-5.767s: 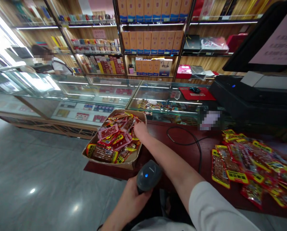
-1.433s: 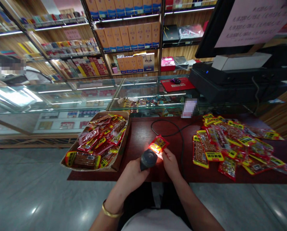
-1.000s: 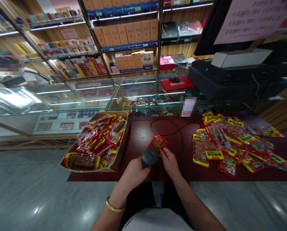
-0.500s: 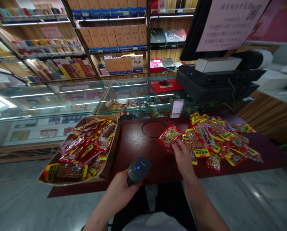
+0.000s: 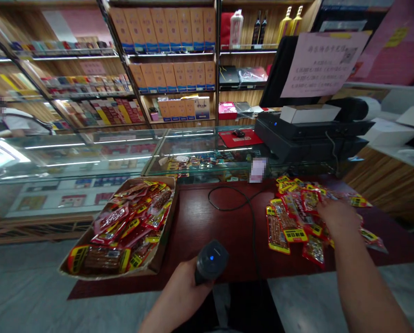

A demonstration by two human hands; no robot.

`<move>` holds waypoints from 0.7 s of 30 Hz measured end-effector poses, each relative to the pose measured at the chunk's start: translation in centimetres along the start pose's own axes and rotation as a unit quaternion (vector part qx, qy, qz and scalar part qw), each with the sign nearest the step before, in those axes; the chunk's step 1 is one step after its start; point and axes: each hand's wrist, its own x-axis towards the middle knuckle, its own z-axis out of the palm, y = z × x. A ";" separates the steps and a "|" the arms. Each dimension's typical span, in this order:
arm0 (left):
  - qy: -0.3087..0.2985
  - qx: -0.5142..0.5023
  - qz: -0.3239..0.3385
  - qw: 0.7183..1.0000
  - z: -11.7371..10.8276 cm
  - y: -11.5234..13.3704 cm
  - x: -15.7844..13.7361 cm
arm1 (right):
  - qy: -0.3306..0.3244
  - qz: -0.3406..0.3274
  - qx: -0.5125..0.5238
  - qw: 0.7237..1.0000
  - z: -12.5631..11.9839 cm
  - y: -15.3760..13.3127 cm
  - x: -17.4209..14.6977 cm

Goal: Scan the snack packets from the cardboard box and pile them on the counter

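Observation:
My left hand (image 5: 184, 291) is wrapped round the grip of a dark handheld barcode scanner (image 5: 213, 259), whose blue light is lit, just above the table's near edge. Over at the right, my right hand (image 5: 340, 219) is above a pile of snack packets (image 5: 279, 226). Its fingertips pinch the edge of a small red-edged snack packet (image 5: 311, 200) at the top of the pile. Part of the pile is hidden behind this hand. A cardboard box (image 5: 165, 233) full of similar red and yellow packets stands to the left.
A black cable (image 5: 253, 231) loops across the dark red table (image 5: 196, 217). Behind are a phone (image 5: 258, 169), a glass counter (image 5: 123, 141), a mouse (image 5: 239, 133) on a red mat and a monitor (image 5: 279, 69). Someone in white (image 5: 22, 121) is at far left.
My right hand has moved right, from the table's middle to the pile, with a packet at its fingertips. The scanner stays in my left hand. The view has tilted up slightly.

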 end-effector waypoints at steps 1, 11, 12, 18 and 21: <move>0.005 -0.005 -0.003 1.000 -0.1 -0.2 -0.2 | 0.011 0.004 -0.022 1.000 -0.4 -0.9 -0.5; 0.023 -0.064 -0.005 0.998 -1.4 -1.3 -3.9 | -0.214 -0.503 0.393 0.740 -2.6 -31.3 -13.7; 0.028 -0.066 -0.010 0.997 -1.5 -1.4 -4.2 | -0.257 -0.550 0.382 0.697 -2.8 -34.8 -15.4; 0.056 -0.103 -0.018 0.993 -2.4 -2.0 -6.1 | -0.251 -0.588 0.185 0.747 0.2 -47.6 -20.8; 0.060 -0.128 -0.016 0.990 -2.7 -2.5 -6.7 | -0.252 -0.554 0.190 0.770 2.5 -48.5 -21.3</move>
